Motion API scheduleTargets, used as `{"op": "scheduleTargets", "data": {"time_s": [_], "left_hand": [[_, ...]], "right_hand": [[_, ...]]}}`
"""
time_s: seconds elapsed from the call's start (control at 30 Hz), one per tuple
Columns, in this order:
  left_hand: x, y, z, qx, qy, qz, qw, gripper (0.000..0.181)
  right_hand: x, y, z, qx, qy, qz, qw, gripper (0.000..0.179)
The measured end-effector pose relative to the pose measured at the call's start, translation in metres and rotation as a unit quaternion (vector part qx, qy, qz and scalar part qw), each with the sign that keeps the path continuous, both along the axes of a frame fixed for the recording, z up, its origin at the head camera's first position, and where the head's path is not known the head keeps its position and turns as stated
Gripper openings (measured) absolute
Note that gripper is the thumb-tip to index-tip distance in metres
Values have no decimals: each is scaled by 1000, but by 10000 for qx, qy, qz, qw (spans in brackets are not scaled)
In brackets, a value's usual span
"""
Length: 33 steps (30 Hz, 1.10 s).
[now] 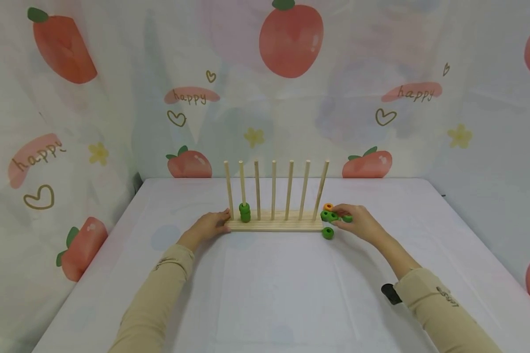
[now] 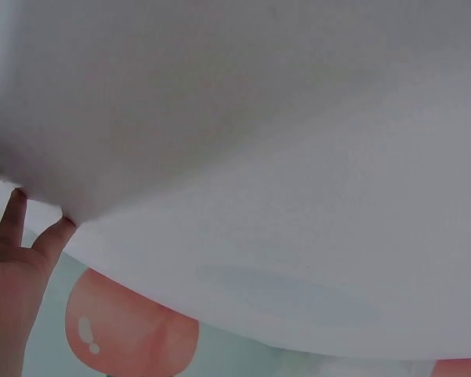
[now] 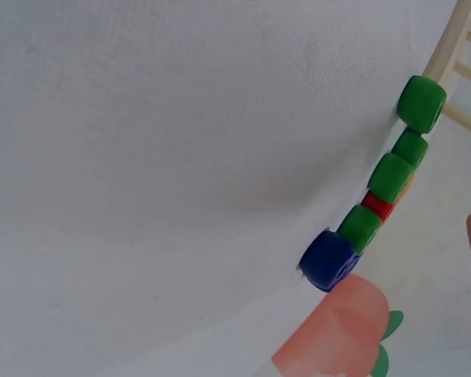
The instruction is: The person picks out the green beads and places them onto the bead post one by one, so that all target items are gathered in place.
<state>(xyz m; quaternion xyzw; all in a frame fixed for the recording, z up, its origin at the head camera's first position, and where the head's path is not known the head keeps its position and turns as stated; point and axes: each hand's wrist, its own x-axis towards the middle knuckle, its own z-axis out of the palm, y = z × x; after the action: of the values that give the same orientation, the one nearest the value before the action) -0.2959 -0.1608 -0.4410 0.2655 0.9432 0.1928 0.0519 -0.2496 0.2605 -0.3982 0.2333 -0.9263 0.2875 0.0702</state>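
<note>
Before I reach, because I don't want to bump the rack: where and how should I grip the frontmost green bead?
I'd pinch the frontmost green bead by its rounded front and back, coming from the right: its hole faces up, and the rack sits close on its left, while its right side looks free.

Upright pegs (image 1: 274, 191) block the way back, beads (image 3: 390, 177) crowding their right. Desk (image 1: 282, 289) room lies between the sleeves (image 1: 155, 299).
</note>
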Motion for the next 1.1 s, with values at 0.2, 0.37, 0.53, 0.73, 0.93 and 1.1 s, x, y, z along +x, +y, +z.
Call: {"op": "scheduleTargets", "data": {"time_s": [0.2,0.37,0.53,0.73,0.93,1.1], "left_hand": [[-1,0,-2,14,-68,78,9999,55],[-2,0,-2,12,-28,44,10000,55],[-3,-1,-3,12,-8,28,10000,54],[-3,-1,-4,30,-65,72,9999,55],[-2,-1,-4,26,-105,124,9999,56],[-2,0,-3,17,-102,109,9999,55]], "right_hand": [[3,-8,1,-35,146,156,9998,34],[3,-16,2,-127,709,286,9970,33],[3,-25,6,-357,984,417,9936,33],[4,-38,10,-576,1017,553,9916,32],[1,-51,11,-683,1277,735,9867,29],[-2,-64,15,-748,1431,815,9835,30]]}}
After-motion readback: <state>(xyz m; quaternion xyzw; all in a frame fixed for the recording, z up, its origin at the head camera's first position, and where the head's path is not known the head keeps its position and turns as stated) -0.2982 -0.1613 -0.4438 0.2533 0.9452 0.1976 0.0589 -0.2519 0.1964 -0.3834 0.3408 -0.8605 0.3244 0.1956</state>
